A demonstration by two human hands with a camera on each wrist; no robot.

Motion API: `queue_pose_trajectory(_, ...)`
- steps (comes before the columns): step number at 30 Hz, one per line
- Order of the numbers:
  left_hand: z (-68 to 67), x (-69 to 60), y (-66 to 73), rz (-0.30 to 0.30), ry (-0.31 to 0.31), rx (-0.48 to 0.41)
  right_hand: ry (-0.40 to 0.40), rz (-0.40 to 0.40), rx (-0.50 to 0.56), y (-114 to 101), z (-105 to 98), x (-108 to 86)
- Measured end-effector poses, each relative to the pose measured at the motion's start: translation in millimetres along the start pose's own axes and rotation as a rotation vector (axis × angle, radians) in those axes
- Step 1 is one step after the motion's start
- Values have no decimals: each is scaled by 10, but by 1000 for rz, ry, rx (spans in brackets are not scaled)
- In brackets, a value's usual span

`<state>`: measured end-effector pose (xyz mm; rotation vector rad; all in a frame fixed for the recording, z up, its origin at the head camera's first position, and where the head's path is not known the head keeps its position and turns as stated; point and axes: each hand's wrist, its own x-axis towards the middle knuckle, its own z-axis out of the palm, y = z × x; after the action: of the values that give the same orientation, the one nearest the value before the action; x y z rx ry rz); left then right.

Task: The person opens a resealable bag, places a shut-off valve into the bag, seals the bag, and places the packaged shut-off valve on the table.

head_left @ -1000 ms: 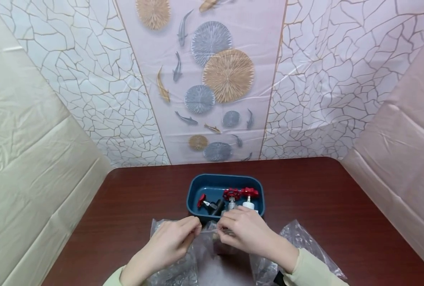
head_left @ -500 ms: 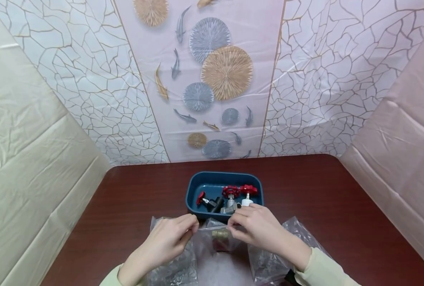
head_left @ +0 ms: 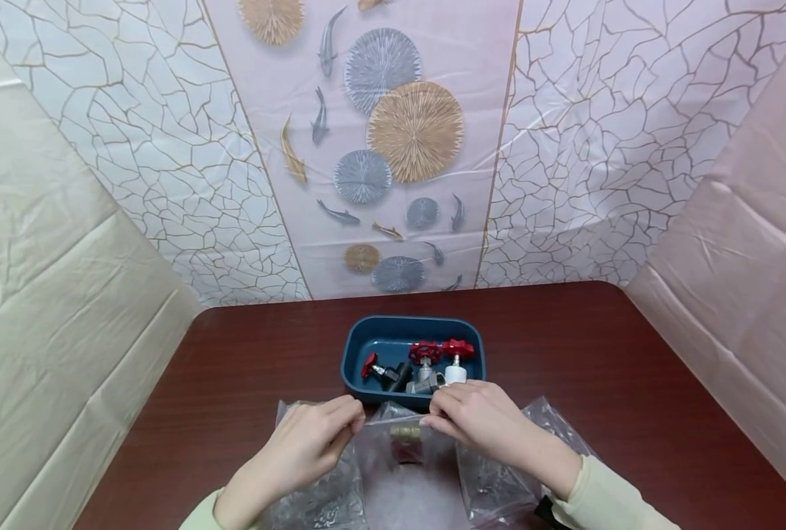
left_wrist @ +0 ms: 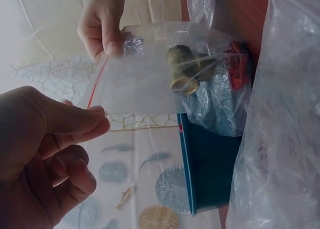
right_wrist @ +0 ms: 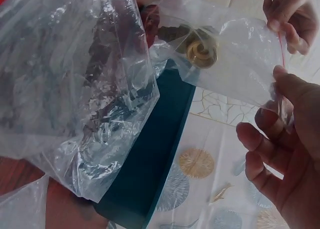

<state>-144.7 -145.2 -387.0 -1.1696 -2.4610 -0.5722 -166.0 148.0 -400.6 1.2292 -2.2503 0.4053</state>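
A clear zip-lock bag (left_wrist: 140,84) with a red line along its mouth hangs upright between both hands. Inside it, at the bottom, lies a brass valve (left_wrist: 181,71) with a red handle (left_wrist: 239,66). My left hand (head_left: 320,440) pinches one end of the bag's mouth between thumb and index finger. At the other end, thumb and fingers of my right hand (head_left: 482,416) pinch the same edge. The mouth is stretched straight between them. In the right wrist view the valve's round brass opening (right_wrist: 202,54) shows through the plastic.
Just behind the hands stands a blue tray (head_left: 383,346) holding several valves with red handwheels (head_left: 426,352). Clear plastic bags lie on the table at left (head_left: 323,493) and right (head_left: 499,486). A patterned cloth wall (head_left: 399,184) rises behind the brown table (head_left: 267,346).
My right hand has moved right, away from the left hand, stretching the bag's mouth wider. The brass valve has come into clear view between the hands. The left hand has shifted only slightly.
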Motion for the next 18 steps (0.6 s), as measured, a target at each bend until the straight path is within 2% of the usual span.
queue_pose_trajectory(6,3,-9,-2,18,18,30,64,-27,-31,44,41,-18)
queue_pose_trajectory(9,10,-9,-10,26,23,40,71,-33,-36,64,57,-24)
queue_pose_trajectory(18,75,-28,-52,-16,4,-21,35,62,-34,95,36,-35)
